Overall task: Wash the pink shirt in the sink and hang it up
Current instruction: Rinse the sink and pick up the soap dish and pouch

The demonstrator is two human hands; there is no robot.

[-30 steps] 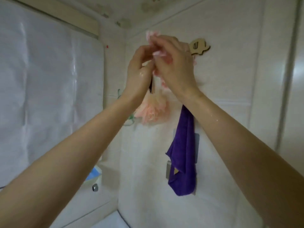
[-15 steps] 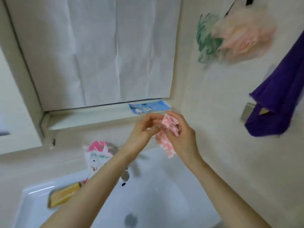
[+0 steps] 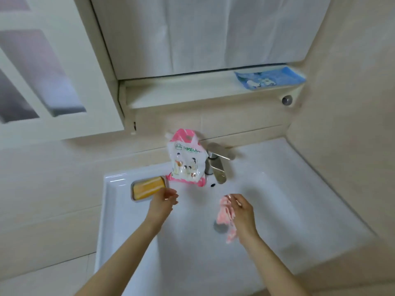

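Observation:
The small pink-and-white shirt (image 3: pixel 225 216) hangs crumpled from my right hand (image 3: pixel 242 212), which grips it over the white sink (image 3: pixel 299 189), just above the drain (image 3: pixel 220 227). My left hand (image 3: pixel 163 201) hovers apart over the left part of the basin with fingers loosely curled and holds nothing. The chrome faucet (image 3: pixel 215 165) stands behind both hands.
A pink-and-white detergent pouch (image 3: pixel 186 159) leans left of the faucet. A yellow soap bar in a dish (image 3: pixel 147 188) sits on the sink's left rim. A blue packet (image 3: pixel 269 77) lies on the shelf below the mirror. Tiled walls close in on both sides.
Both hands came down from the wall hook to the sink with the pink shirt. My left hand let go of it and moved left; only the right still holds it.

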